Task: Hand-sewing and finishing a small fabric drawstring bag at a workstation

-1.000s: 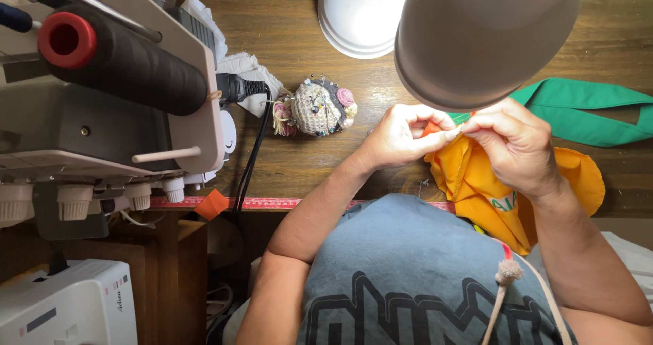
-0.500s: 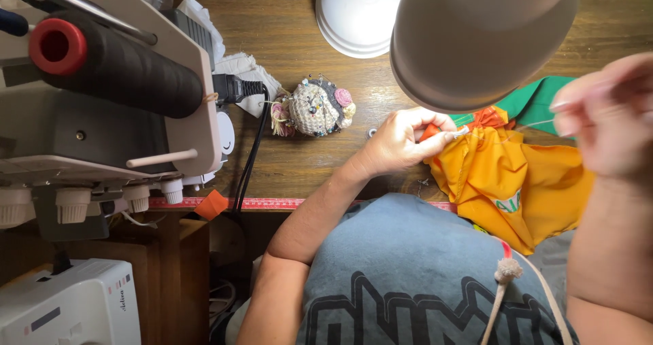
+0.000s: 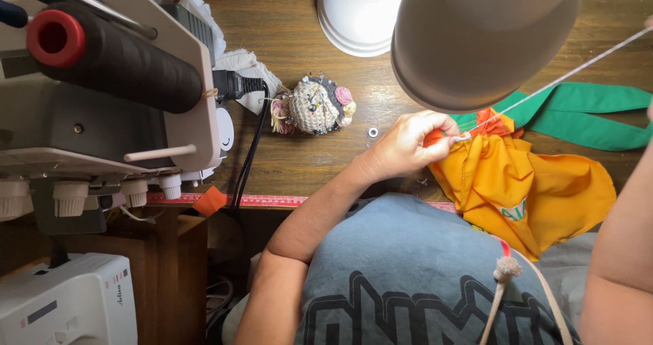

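Your left hand (image 3: 408,148) is curled with thumb and forefinger pressed together, pinching the gathered top edge of the orange fabric (image 3: 527,188) right where the white thread (image 3: 554,83) leaves it. From that pinch the thread runs taut up and to the right, its long axis slanting toward the top right corner of the view, where only a sliver of your right hand (image 3: 648,25) shows at the frame edge; you cannot tell how its fingers are set. So the left hand is the 1 on the cloth, and the right is well apart at the far end of the line. The fabric lies on the wooden table (image 3: 299,154) edge and your lap, overlapping a green strap (image 3: 585,114). The grey lamp shade (image 3: 483,36) hangs just above the thread's path. A pincushion (image 3: 314,105) sits left of your hand, clear of the thread.
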